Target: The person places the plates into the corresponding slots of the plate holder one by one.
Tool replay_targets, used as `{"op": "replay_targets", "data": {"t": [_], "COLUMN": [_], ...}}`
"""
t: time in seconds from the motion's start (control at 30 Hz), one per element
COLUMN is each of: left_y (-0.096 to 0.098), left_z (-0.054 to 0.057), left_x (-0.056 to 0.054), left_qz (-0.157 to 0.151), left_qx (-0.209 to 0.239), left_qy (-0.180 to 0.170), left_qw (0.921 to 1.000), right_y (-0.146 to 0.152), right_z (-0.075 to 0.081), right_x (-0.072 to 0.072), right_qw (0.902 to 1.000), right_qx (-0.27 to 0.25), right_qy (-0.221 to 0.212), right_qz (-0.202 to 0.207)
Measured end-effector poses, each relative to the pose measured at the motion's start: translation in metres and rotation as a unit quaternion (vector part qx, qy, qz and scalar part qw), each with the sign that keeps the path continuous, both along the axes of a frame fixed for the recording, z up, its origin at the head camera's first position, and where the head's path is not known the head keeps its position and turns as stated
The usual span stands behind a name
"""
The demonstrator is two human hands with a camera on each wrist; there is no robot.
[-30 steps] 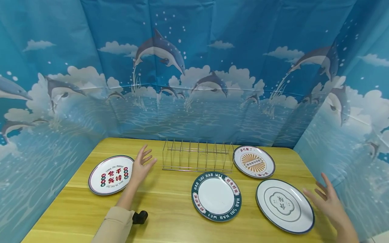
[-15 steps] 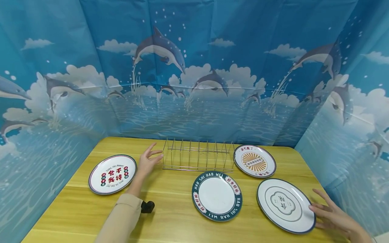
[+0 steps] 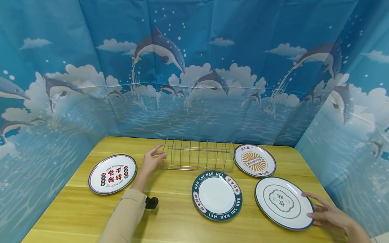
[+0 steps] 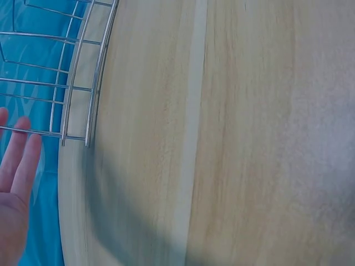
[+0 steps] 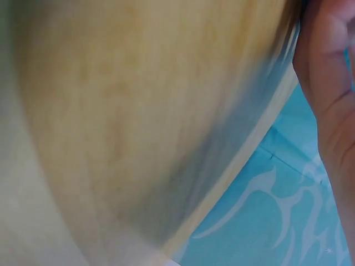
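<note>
My right hand [image 3: 331, 214] grips the right rim of a white plate [image 3: 279, 212] with grey line patterns and a dark blue edge, its thumb on top and other fingers going under. In the right wrist view this hand [image 5: 333, 83] shows at the right edge, with the plate largely hidden. At the left end of a wire plate rack [image 3: 197, 158], my left hand [image 3: 152, 162] has its fingertips right at the end wire. In the left wrist view its fingers [image 4: 21, 166] look fairly straight, crossed near the tips by a wire of the rack [image 4: 77, 83].
A green-rimmed plate [image 3: 216, 195] lies in front of the rack. To the rack's right is a plate with an orange sunburst [image 3: 254, 160], and a plate with red characters [image 3: 112, 174] lies far left on the wooden table [image 3: 173, 216]. A dolphin-print curtain [image 3: 194, 114] surrounds the table.
My left hand has moved right to the rack's end, its fingers closer together. My right hand has come in to the grey-patterned plate, gripped its rim and turned and shifted it slightly.
</note>
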State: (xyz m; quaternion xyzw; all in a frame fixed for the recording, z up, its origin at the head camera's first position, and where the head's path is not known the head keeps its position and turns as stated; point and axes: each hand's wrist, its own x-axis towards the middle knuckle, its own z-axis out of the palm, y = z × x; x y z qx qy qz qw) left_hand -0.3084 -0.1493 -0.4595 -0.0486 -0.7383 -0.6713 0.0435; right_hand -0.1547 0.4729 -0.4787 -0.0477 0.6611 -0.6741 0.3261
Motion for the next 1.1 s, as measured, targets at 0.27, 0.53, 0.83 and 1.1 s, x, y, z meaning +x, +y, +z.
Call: {"op": "replay_targets", "data": {"t": [0.27, 0.53, 0.83, 1.1], "left_y": [0.002, 0.003, 0.003, -0.003], "left_z": [-0.004, 0.009, 0.011, -0.011], "left_x": [-0.004, 0.003, 0.004, -0.007], "left_qz": [-0.005, -0.017, -0.018, -0.03], "left_qx": [-0.018, -0.012, -0.008, 0.007], "left_qy": [0.002, -0.013, -0.013, 0.047], "left_qw": [0.9998, 0.9997, 0.9997, 0.9984], "right_y": [-0.001, 0.0, 0.003, -0.002], "right_z": [-0.001, 0.0, 0.004, 0.006], "right_x": [-0.002, 0.0, 0.008, 0.012], "right_qw": [0.9924, 0.9815, 0.9897, 0.976], "right_qx": [-0.099, -0.166, -0.135, -0.206], "right_qy": [-0.028, -0.04, 0.002, 0.062], "right_qz": [0.067, 0.087, 0.047, 0.032]}}
